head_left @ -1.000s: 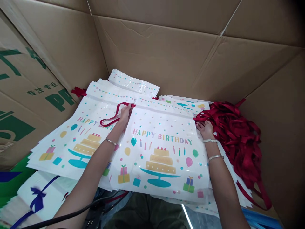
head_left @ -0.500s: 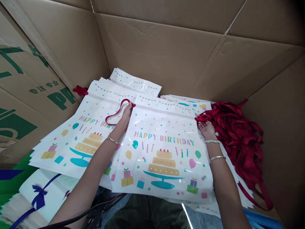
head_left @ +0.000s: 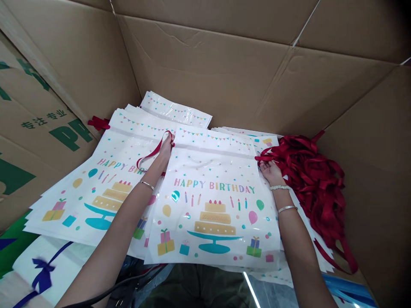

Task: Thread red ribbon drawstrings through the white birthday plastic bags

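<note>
My left hand pinches a dark red satin ribbon at the top edge of a white plastic "HAPPY BIRTHDAY" gift bag, and the ribbon curves back in a loop over the bag beside it. That printed bag, with its cake, candles and presents, lies on top of a fanned stack. My right hand rests palm up and open at the bag's right edge. Its fingertips touch a loose strand from a tangled heap of red ribbons.
Cardboard box walls with green print surround the bags. A red ribbon tuft pokes out at the left. Below lie a bag printed with a blue bow, a black cable and blue plastic.
The whole scene sits slightly further left in the picture. The ribbon loop by my left hand has drawn narrower, and my right hand stays at the bag's edge.
</note>
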`<state>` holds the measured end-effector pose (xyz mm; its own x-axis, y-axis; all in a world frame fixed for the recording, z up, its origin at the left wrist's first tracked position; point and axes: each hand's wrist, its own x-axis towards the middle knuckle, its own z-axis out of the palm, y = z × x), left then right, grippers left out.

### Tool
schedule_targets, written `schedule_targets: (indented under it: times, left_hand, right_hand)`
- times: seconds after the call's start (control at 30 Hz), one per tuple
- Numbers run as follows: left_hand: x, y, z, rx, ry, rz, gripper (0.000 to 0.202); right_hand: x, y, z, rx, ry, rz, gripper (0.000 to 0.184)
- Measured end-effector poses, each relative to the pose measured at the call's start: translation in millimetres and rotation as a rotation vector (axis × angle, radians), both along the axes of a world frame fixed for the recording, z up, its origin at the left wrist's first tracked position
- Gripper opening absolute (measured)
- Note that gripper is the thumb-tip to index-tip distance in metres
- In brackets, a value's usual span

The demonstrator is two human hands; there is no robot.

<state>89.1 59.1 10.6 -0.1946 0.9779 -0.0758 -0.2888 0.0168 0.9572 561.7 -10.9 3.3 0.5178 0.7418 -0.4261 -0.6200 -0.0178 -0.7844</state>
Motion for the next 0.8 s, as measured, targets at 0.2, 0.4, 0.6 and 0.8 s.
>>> schedule_targets:
  times: [0.2,0.4,0.6,0.8]
  left_hand:
    - [3,11,5.5,0.178,-0.073,0.001,0.045]
    - [-3,7,0.0,0.217,-0.349,0.007,0.019]
    - [-4,-3,2.1,0.042,-0.340,-0.032,0.008]
    - [-9,-10,1.1,-0.041,-0.053,-0.082,0.026]
  right_hand:
    - [-1,-1,1.6,0.020,0.030,0.000,0.022]
    - [5,3,-6.3,0.018,-0.003,-0.014,0.018]
    - [12,8,-16.0,0.035,-0.046,-0.037,0.014]
    - [19,10,-22.7,0.065,-0.046,-0.041,0.016]
